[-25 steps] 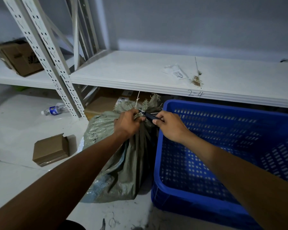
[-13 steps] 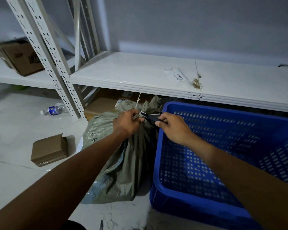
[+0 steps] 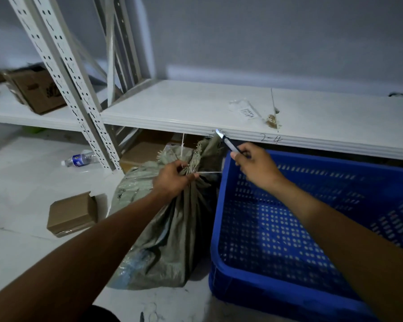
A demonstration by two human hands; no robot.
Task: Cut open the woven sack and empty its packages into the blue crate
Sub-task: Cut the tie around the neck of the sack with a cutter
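Observation:
A grey-green woven sack (image 3: 172, 228) stands on the floor against the left wall of the blue crate (image 3: 221, 219). Its neck is bunched and tied with white string. My left hand (image 3: 172, 182) grips that bunched neck. My right hand (image 3: 256, 166) is above the crate's far left corner, holding a small knife (image 3: 226, 141). The blade points up and left, its tip near the shelf edge and clear of the sack. The inside of the crate shows only its perforated floor and walls.
A white metal shelf (image 3: 219, 126) runs just behind the sack and crate, with a perforated upright (image 3: 63, 73) at left. A small cardboard box (image 3: 72, 213) and a water bottle (image 3: 79, 158) lie on the floor to the left. More cartons sit under and on the shelves.
My right hand has pulled the knife away from the sack's tied neck, up and to the right. A loose string end now sticks out to the right of the neck. My left hand keeps its grip.

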